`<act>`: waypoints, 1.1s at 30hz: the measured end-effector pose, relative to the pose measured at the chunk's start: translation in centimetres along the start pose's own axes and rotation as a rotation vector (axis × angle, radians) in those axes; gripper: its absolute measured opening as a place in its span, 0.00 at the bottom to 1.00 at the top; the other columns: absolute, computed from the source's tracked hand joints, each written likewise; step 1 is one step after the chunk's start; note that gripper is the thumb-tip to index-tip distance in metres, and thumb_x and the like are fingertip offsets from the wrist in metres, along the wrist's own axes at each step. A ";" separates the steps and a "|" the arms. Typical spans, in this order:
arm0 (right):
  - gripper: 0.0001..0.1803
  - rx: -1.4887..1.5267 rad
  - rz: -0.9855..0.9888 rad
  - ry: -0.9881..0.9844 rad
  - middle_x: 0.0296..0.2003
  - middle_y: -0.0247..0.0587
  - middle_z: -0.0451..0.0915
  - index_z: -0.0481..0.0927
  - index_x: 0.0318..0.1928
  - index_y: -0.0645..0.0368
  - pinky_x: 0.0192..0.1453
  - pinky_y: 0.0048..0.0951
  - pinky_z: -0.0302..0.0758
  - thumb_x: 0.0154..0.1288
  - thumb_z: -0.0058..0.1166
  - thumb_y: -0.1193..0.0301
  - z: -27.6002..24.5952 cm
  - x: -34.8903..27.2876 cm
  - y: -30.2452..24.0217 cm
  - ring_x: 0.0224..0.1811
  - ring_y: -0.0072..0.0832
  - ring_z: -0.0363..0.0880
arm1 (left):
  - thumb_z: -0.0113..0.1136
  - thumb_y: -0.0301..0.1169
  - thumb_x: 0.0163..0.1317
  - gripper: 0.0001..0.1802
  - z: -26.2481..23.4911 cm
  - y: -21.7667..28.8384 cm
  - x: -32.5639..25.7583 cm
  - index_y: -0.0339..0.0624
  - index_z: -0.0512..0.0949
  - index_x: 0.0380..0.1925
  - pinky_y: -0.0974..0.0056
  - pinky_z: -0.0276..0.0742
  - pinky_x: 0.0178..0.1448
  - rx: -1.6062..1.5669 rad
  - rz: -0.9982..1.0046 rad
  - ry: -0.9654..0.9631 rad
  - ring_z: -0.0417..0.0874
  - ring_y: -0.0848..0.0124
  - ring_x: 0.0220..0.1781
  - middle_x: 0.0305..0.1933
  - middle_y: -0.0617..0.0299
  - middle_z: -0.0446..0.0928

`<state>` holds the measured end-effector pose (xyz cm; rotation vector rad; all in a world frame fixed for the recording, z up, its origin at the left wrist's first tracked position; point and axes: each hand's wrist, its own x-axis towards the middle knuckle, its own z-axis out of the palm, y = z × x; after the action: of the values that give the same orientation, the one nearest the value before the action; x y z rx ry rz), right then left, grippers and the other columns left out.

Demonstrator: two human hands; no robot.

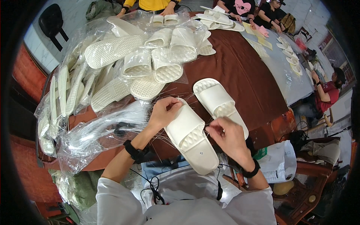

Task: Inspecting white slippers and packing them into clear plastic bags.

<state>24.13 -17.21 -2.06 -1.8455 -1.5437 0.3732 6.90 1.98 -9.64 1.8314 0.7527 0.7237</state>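
Note:
A white slipper (192, 135) lies at the table's near edge, its toe end away from me and its heel overhanging the edge. My left hand (165, 112) is closed in a pinch against the left side of its strap. Whatever those fingers hold is too small to make out. By the strap's right side, my right hand (228, 138) has its thumb and fingers pinched together, with their contents hidden. Just beyond my right hand lies a second white slipper (218, 98), its toe pointing away. Left of my left hand, a bundle of clear thin strands (108, 125) lies on plastic wrapping.
Bagged white slippers (112, 50) are heaped at the left and far side of the brown-covered table (240, 63). More slippers (289, 52) lie on a grey table (277, 73) at right. Several people sit around. A wooden chair (305, 195) stands at my right.

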 end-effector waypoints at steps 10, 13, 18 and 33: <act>0.15 -0.130 0.111 0.134 0.27 0.43 0.79 0.78 0.32 0.61 0.30 0.36 0.76 0.60 0.65 0.62 4.6 -3.7 2.4 0.26 0.37 0.80 | 0.61 0.30 0.64 0.18 -0.4 1.1 -0.8 0.33 0.73 0.51 0.67 0.76 0.38 0.082 -0.027 -0.017 0.80 0.72 0.33 0.38 0.55 0.80; 0.13 -0.080 0.104 0.178 0.27 0.44 0.80 0.78 0.32 0.62 0.31 0.35 0.76 0.61 0.63 0.65 5.3 -3.9 3.4 0.26 0.37 0.80 | 0.62 0.28 0.62 0.22 0.0 4.0 -1.6 0.35 0.70 0.54 0.65 0.77 0.40 0.184 0.011 0.064 0.81 0.66 0.35 0.41 0.51 0.78; 0.12 0.082 0.165 0.160 0.27 0.44 0.80 0.79 0.32 0.63 0.31 0.33 0.76 0.60 0.64 0.66 4.5 -4.1 2.6 0.25 0.35 0.79 | 0.63 0.23 0.57 0.23 0.8 7.4 -2.8 0.38 0.72 0.54 0.59 0.76 0.48 0.471 0.297 0.168 0.78 0.57 0.46 0.48 0.49 0.73; 0.12 0.018 0.179 0.216 0.26 0.45 0.81 0.82 0.33 0.62 0.31 0.37 0.76 0.58 0.64 0.66 4.6 -3.8 2.6 0.26 0.39 0.81 | 0.60 0.26 0.54 0.15 5.2 8.4 -3.7 0.44 0.81 0.44 0.58 0.67 0.56 0.677 0.703 -0.334 0.73 0.60 0.52 0.47 0.58 0.74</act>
<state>22.29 -19.44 -7.87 -1.9461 -1.2317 0.2578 9.96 -6.46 -4.05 2.8085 0.0981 0.5928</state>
